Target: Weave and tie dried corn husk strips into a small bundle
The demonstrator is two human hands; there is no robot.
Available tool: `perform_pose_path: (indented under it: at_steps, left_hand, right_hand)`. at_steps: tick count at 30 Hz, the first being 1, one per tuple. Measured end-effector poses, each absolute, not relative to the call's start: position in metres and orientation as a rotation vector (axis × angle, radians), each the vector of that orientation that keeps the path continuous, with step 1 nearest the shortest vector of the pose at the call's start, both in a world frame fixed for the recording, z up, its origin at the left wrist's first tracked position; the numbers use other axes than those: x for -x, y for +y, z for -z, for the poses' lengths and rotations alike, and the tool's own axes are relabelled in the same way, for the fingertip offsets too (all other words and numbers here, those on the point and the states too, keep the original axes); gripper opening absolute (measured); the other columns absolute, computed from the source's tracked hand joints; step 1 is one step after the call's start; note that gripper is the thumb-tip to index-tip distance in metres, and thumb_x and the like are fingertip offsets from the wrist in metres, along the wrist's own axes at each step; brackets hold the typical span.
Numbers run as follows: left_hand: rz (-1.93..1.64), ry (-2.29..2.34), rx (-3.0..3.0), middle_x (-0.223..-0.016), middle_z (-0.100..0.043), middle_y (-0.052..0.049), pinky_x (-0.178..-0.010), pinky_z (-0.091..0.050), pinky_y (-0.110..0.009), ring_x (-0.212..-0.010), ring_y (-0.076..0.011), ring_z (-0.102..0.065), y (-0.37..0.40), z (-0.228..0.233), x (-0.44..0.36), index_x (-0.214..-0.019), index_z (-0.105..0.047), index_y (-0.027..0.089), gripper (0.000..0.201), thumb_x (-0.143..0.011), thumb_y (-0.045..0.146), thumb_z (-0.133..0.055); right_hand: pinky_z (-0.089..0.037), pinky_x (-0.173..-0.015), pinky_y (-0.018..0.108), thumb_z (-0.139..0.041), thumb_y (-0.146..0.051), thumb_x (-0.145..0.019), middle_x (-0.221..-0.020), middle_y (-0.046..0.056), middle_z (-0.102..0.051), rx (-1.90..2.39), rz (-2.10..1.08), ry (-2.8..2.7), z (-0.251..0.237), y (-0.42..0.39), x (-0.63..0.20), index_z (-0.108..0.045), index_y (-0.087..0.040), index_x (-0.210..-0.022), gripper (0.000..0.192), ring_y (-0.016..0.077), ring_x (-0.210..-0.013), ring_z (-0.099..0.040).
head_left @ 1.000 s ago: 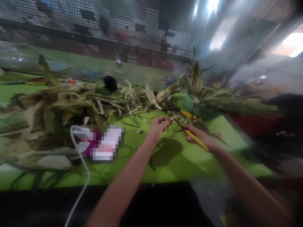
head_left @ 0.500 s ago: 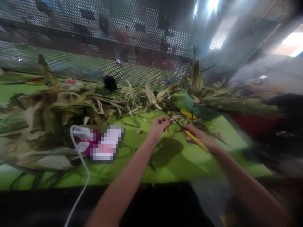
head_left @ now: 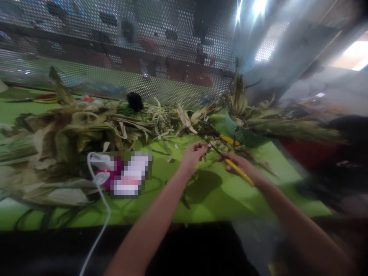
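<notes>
My left hand (head_left: 192, 155) is over the middle of the green table, its fingers pinched on a small pale strip of dried husk (head_left: 205, 156). To the right of it, my right hand (head_left: 237, 165) is closed around yellow-handled scissors (head_left: 243, 175). Their dark blades point up and left, with the tips close to my left fingertips. Whether the blades touch the strip is too blurred to tell. Just beyond both hands lie husk scraps (head_left: 222, 145) and another yellow handle (head_left: 229, 139).
A heap of dried corn husks (head_left: 66, 134) covers the table's left side. Near it are a phone (head_left: 132, 174), a purple power block (head_left: 116, 165) and a white cable (head_left: 106, 207). A green basket (head_left: 244, 134) with husks stands back right, and a perforated metal screen (head_left: 172, 84) closes the rear.
The view has shifted very slightly. Both hands stay in nearly the same place, with the strip and the scissors still held.
</notes>
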State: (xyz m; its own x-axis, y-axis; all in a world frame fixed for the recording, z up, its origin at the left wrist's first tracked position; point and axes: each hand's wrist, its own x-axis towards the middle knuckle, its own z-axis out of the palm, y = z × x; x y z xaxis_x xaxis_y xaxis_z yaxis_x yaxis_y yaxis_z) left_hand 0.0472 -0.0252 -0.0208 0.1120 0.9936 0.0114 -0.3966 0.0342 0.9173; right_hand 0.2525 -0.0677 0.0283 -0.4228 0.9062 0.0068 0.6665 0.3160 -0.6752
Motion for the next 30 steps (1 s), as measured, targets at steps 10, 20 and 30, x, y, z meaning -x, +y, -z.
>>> perform_pose_path:
  at_steps: [10, 20, 30]
  left_hand:
    - [-1.267, 0.853, -0.966, -0.057, -0.052, 0.005, -0.047, -0.028, -0.020, -0.047, -0.0047, -0.037, -0.025, 0.020, -0.047, -0.077, -0.065, 0.015, 0.026, -0.064, 0.035, -0.074]
    - [-1.237, 0.815, -0.880, -0.080, -0.058, 0.000, -0.056, -0.040, -0.021, -0.062, -0.0083, -0.051, -0.028, 0.014, -0.046, -0.093, -0.056, 0.017, 0.024, -0.070, 0.013, -0.056]
    - [-1.073, 0.764, -1.252, -0.085, -0.062, -0.002, -0.072, -0.049, -0.028, -0.077, -0.0136, -0.061, -0.022, 0.027, -0.051, -0.095, -0.053, 0.015, 0.034, -0.065, 0.011, -0.068]
  right_hand:
    - [-0.042, -0.058, 0.026, -0.061, -0.055, -0.080, -0.086, 0.005, -0.068, 1.462, -0.829, -2.123, -0.017, -0.062, -0.253, -0.070, -0.017, -0.102, 0.045, 0.0173, -0.068, -0.058]
    - [-0.038, -0.051, 0.025, -0.068, -0.056, -0.075, -0.071, 0.000, -0.060, 1.458, -0.925, -1.813, -0.021, -0.059, -0.254, -0.063, -0.019, -0.100, 0.045, 0.0133, -0.057, -0.052]
    - [-0.044, -0.054, 0.023, -0.086, -0.041, -0.059, -0.072, -0.005, -0.060, 1.178, -1.135, -1.412, -0.012, -0.040, -0.233, -0.057, -0.022, -0.101, 0.054, 0.0096, -0.057, -0.053]
